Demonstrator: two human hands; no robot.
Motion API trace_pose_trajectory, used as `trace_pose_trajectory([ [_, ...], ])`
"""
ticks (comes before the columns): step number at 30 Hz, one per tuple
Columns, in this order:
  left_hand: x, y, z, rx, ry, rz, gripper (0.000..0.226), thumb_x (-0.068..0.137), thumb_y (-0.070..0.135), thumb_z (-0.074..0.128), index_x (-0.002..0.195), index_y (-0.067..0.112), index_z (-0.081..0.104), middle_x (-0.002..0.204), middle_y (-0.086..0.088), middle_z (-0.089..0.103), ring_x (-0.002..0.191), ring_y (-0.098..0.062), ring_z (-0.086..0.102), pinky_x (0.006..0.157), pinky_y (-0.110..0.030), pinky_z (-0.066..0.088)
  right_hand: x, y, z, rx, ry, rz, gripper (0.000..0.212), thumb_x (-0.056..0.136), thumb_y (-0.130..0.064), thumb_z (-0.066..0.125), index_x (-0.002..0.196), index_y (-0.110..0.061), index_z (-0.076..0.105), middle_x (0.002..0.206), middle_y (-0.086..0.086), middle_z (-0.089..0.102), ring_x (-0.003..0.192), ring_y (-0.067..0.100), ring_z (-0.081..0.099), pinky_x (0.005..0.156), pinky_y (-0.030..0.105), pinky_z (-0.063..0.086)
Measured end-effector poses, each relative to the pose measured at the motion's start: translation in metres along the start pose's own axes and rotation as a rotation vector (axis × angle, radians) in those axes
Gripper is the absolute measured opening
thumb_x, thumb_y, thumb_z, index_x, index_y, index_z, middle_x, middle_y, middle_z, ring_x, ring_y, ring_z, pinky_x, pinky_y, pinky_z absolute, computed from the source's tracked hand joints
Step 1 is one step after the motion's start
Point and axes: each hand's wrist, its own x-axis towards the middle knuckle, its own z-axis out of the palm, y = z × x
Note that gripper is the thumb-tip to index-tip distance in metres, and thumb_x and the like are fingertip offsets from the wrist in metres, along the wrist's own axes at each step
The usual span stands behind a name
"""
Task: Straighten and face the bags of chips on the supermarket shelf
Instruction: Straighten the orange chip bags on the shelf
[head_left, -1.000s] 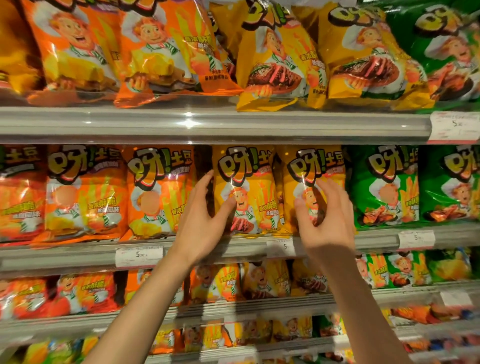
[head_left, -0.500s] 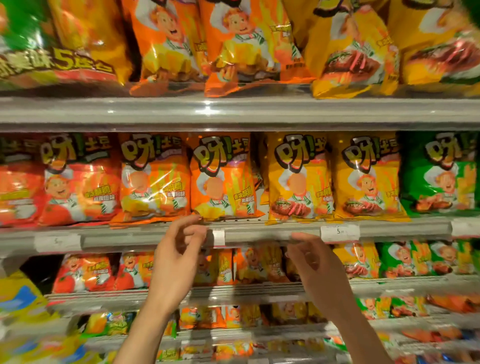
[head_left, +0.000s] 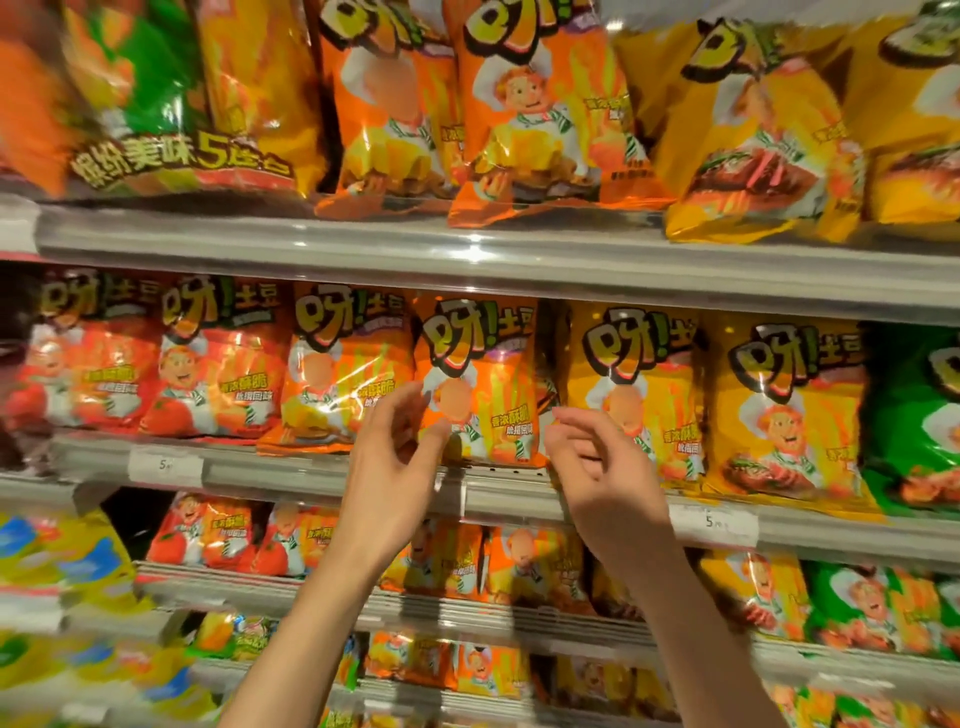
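Observation:
An orange chip bag (head_left: 480, 364) stands upright on the middle shelf (head_left: 509, 486), facing forward between another orange bag (head_left: 343, 364) and a yellow bag (head_left: 631, 384). My left hand (head_left: 392, 462) is at its lower left edge, fingers loosely curled, thumb touching the bag's front. On the other side, my right hand (head_left: 597, 467) has loosely curled fingers, with the fingertips at the bag's lower right edge. Neither hand holds anything.
Red bags (head_left: 208, 364) fill the left of this shelf; a yellow bag (head_left: 784, 410) and a green bag (head_left: 914, 426) fill the right. Larger bags (head_left: 535, 119) overhang the upper shelf (head_left: 467, 249). Price tags (head_left: 711, 525) hang on the rail, with smaller bags below.
Both hands left the yellow bags, dropped below the shelf rail, then rose to either side of the orange bag. The view shifted left and closer.

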Motion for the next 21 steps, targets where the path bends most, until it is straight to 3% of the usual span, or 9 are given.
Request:
trace_pose_trajectory([
  [2,0.016,0.001,0.006,0.073,-0.005,0.041,0.058,0.097,0.048,0.058,0.149,0.030,0.041,0.147,0.012,0.046,0.130,0.004,0.045,0.108,-0.020,0.037,0.013,-0.009,0.008,-0.087,-0.024,-0.020,0.042,0.098,-0.041,0.059,0.138,-0.028,0.052,0.130,-0.011,0.061,0.120,0.005,0.058,0.100,0.029,0.050],
  [4,0.031,0.001,0.013,0.128,0.008,0.070,0.065,0.098,0.051,0.056,0.154,0.027,0.034,0.155,0.009,0.039,0.140,-0.003,0.037,0.115,-0.030,0.033,0.028,-0.018,0.017,-0.199,-0.060,0.009,0.060,0.100,-0.049,0.051,0.153,-0.030,0.033,0.148,-0.017,0.041,0.138,0.004,0.040,0.112,0.026,0.034],
  [7,0.046,0.005,0.024,0.219,0.031,0.100,0.064,0.102,0.040,0.054,0.157,0.020,0.028,0.157,0.003,0.036,0.141,-0.004,0.031,0.113,-0.024,0.025,0.050,-0.025,0.034,-0.232,-0.079,0.083,0.080,0.098,-0.061,0.043,0.161,-0.026,0.008,0.166,-0.007,0.018,0.151,0.015,0.022,0.120,0.035,0.022],
  [9,0.050,0.004,0.029,0.236,0.054,0.114,0.062,0.102,0.034,0.055,0.156,0.017,0.029,0.155,0.000,0.038,0.143,-0.011,0.033,0.110,-0.022,0.023,0.063,-0.026,0.044,-0.165,-0.016,0.124,0.085,0.096,-0.064,0.045,0.161,-0.023,0.008,0.166,-0.001,0.022,0.151,0.021,0.025,0.118,0.036,0.024],
  [12,0.053,0.002,0.029,0.151,0.075,0.111,0.062,0.100,0.033,0.056,0.154,0.019,0.030,0.154,0.001,0.039,0.143,-0.015,0.034,0.116,-0.031,0.029,0.076,-0.022,0.055,-0.059,0.112,0.143,0.082,0.095,-0.059,0.054,0.159,-0.019,0.020,0.161,0.000,0.033,0.147,0.021,0.033,0.118,0.036,0.030],
  [15,0.056,0.009,0.028,0.067,0.052,0.032,0.070,0.100,0.042,0.055,0.157,0.020,0.020,0.160,0.002,0.028,0.147,-0.014,0.027,0.113,-0.027,0.025,0.075,-0.015,0.057,-0.015,0.205,0.101,0.075,0.094,-0.053,0.059,0.155,-0.020,0.031,0.154,-0.002,0.043,0.142,0.017,0.040,0.116,0.040,0.036],
  [17,0.066,0.015,0.029,-0.002,0.010,-0.051,0.076,0.099,0.049,0.052,0.158,0.019,0.014,0.162,-0.001,0.028,0.148,-0.018,0.029,0.117,-0.034,0.028,0.072,-0.014,0.056,0.002,0.231,0.085,0.072,0.094,-0.051,0.060,0.154,-0.021,0.032,0.153,-0.004,0.045,0.141,0.014,0.041,0.117,0.040,0.036],
  [19,0.079,0.017,0.032,-0.025,-0.030,-0.108,0.078,0.098,0.055,0.049,0.158,0.018,0.016,0.157,-0.007,0.039,0.142,-0.024,0.038,0.116,-0.043,0.034,0.070,-0.013,0.054,0.018,0.249,0.074,0.071,0.095,-0.049,0.059,0.155,-0.022,0.032,0.154,-0.005,0.043,0.142,0.012,0.039,0.117,0.040,0.035],
  [21,0.089,0.018,0.034,-0.034,-0.065,-0.165,0.075,0.098,0.056,0.047,0.154,0.013,0.024,0.142,-0.010,0.053,0.127,-0.027,0.051,0.105,-0.040,0.042,0.069,-0.012,0.054,0.013,0.254,0.085,0.073,0.096,-0.052,0.057,0.156,-0.022,0.029,0.156,-0.005,0.040,0.143,0.013,0.038,0.118,0.041,0.034],
])
